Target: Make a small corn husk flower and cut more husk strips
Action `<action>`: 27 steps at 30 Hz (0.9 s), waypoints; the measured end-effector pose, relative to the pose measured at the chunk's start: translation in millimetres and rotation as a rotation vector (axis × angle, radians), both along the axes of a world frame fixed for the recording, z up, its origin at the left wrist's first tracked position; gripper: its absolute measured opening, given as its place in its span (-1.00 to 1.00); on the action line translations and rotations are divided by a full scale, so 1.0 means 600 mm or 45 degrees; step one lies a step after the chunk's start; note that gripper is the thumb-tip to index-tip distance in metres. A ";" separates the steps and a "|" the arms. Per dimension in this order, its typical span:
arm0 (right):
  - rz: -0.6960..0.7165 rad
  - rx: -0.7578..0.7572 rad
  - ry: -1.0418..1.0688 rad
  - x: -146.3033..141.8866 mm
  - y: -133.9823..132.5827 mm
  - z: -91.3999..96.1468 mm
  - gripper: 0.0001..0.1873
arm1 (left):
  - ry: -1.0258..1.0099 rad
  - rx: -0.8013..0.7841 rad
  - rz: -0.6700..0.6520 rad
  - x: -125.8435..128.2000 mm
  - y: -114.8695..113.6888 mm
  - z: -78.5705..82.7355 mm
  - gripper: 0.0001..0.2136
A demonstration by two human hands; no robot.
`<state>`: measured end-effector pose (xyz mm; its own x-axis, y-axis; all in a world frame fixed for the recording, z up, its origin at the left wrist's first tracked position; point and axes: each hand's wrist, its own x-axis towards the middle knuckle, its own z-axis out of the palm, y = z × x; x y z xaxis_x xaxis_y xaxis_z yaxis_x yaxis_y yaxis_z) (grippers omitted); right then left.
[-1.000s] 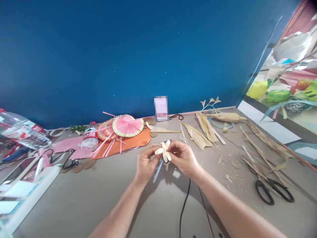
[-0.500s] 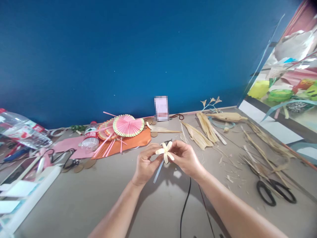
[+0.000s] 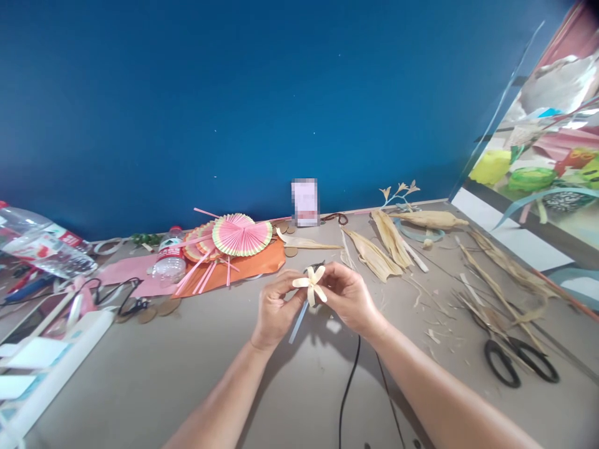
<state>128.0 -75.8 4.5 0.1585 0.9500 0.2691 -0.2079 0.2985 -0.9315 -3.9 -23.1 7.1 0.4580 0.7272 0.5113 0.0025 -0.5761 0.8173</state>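
Note:
Above the middle of the table, a small cream flower [image 3: 311, 284] with several narrow petals, which looks like corn husk, sits between my two hands. My left hand [image 3: 277, 307] is closed, its thumb and fingers pinching at the flower's left side and base. From the other side my right hand [image 3: 352, 295] pinches with thumb and forefinger at the right petals. A pale bluish strip [image 3: 298, 323] slants down below the flower beside my left thumb; its upper end is hidden. Something dark shows behind the flower, too covered to name.
Corn husks [image 3: 374, 254] lie at the back right, with black-handled scissors [image 3: 520, 362] at right. Pink paper fans [image 3: 242, 235] rest on orange paper [image 3: 276, 259] at back left, near plastic bottles [image 3: 169, 259]. A black cord [image 3: 350, 390] crosses the front.
Almost nothing differs. The flower has shifted very slightly left, and both hands keep their pinch on it.

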 end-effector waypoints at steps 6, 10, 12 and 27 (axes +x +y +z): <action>-0.028 -0.020 -0.001 0.000 0.001 -0.002 -0.86 | 0.006 0.001 0.027 0.002 -0.002 0.002 -0.89; -0.033 -0.064 -0.002 0.000 0.000 0.000 -0.84 | 0.018 0.031 0.046 0.002 -0.002 -0.001 -0.90; -0.031 -0.084 -0.015 0.001 0.000 0.000 -0.83 | 0.014 0.053 0.046 0.001 -0.002 -0.003 -0.91; 0.042 -0.058 0.124 -0.001 0.003 -0.002 -0.85 | 0.051 0.307 0.048 -0.005 0.003 -0.009 -0.91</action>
<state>127.6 -73.9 3.4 0.1503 0.9661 0.2100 -0.3068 0.2475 -0.9190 -7.2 -21.3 1.7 0.4566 0.6032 0.6540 0.0573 -0.7535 0.6550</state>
